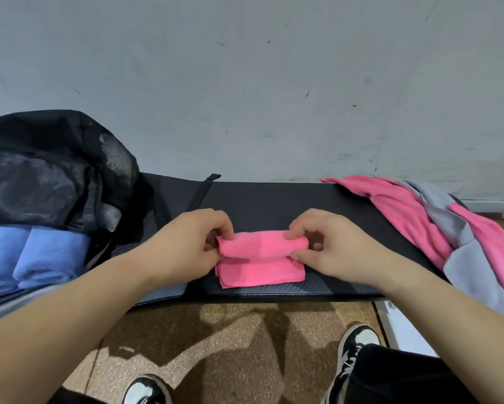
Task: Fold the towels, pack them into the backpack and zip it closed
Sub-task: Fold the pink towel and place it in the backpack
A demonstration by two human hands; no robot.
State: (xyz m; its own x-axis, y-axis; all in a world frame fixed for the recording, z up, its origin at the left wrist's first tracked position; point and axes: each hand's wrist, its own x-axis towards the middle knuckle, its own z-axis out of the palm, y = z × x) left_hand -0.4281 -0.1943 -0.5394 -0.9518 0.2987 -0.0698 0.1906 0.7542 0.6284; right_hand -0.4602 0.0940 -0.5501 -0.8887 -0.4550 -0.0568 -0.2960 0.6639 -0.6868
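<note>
A small pink towel lies folded on the black table in front of me, its far part curled over toward me. My left hand pinches the left end of that curl and my right hand pinches the right end. The black backpack lies open at the left, with two folded blue towels inside its mouth. At the right edge of the table sits a loose heap of pink towels and grey towels.
A pale wall rises directly behind the table. A black backpack strap lies across the table's far side. Below the table's front edge are a brown speckled floor and my two black-and-white shoes.
</note>
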